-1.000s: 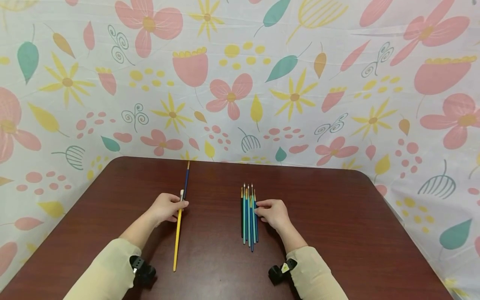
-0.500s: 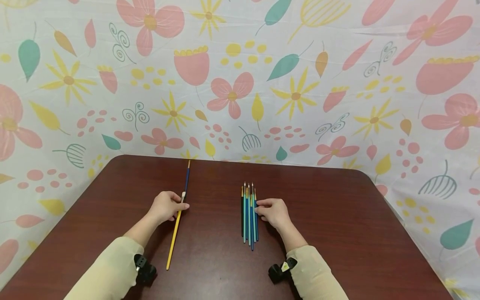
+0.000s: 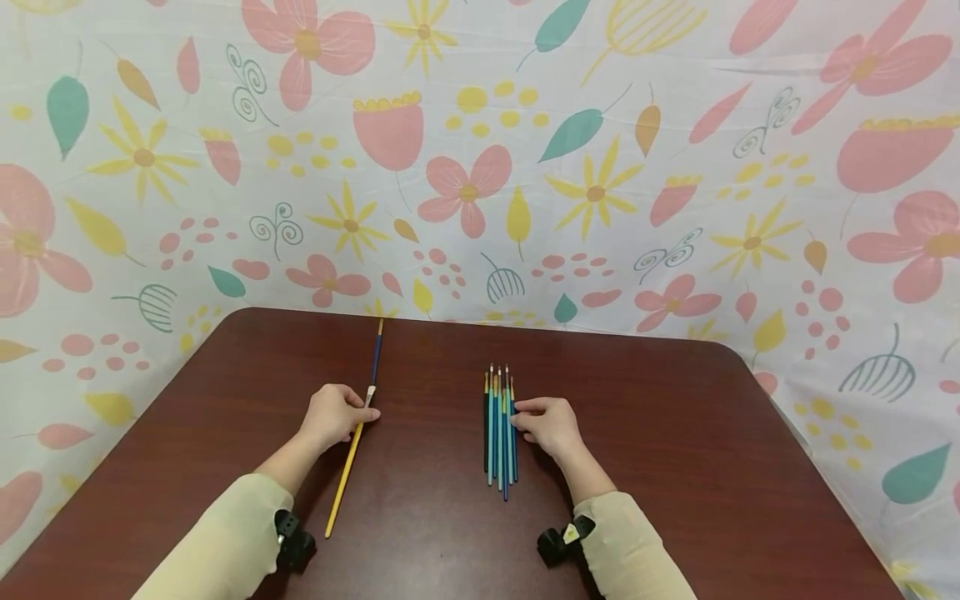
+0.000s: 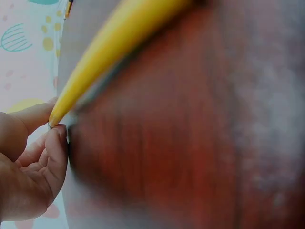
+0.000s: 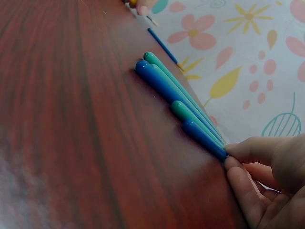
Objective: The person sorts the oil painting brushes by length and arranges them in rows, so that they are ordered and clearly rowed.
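Note:
My left hand point(image 3: 330, 415) pinches a yellow paintbrush point(image 3: 348, 468) near its ferrule, thumb and fingertips on either side. Its pale bristles point away from me and its handle slants down to the left. Close up in the left wrist view, the yellow handle point(image 4: 106, 53) runs from the fingertips toward the camera. A row of several blue, teal and black paintbrushes point(image 3: 500, 450) lies side by side on the table, bristles away from me. On the row's right side, my right hand point(image 3: 552, 427) pinches the outermost dark blue paintbrush point(image 5: 205, 140) between thumb and finger.
Another blue paintbrush point(image 3: 377, 360) lies beyond the left hand, its tip at the far edge of the dark wooden table point(image 3: 660, 433). Behind the table hangs a flower-patterned cloth point(image 3: 480, 100). Small black cameras point(image 3: 296, 546) sit on both wrists.
The yellow paintbrush has turned: its handle end swung left and its bristle end shifted slightly right, toward the blue paintbrush's near end. The right hand and the row stay put.

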`<state>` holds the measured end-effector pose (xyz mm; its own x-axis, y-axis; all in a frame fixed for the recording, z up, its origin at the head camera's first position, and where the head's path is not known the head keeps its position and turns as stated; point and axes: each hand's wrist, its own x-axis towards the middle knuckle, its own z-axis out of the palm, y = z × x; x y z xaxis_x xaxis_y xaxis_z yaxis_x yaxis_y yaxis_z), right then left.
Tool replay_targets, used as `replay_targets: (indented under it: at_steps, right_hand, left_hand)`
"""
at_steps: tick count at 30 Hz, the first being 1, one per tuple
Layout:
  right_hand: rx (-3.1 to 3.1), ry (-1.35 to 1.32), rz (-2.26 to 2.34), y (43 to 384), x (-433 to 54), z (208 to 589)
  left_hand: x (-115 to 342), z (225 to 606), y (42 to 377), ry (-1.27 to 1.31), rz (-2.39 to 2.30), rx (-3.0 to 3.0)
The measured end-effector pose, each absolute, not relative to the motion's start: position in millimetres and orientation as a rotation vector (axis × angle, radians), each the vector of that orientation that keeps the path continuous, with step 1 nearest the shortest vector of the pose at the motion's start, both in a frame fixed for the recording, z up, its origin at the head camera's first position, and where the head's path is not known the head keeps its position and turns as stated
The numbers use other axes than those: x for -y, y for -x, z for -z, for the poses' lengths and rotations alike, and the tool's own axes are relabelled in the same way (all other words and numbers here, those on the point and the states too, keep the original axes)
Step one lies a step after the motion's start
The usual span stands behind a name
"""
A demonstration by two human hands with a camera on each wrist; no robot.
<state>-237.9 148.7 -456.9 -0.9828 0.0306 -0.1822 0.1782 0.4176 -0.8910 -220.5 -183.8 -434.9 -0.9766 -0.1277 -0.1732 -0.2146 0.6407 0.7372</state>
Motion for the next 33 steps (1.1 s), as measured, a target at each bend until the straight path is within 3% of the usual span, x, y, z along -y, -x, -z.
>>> replay_targets:
  at_steps: [33]
  right_hand:
    - [-2.513,-0.174,1.629,237.0,-147.8,455.5]
  left_hand:
    - [182.9,439.9,221.6,0.405,-1.335,-2.725]
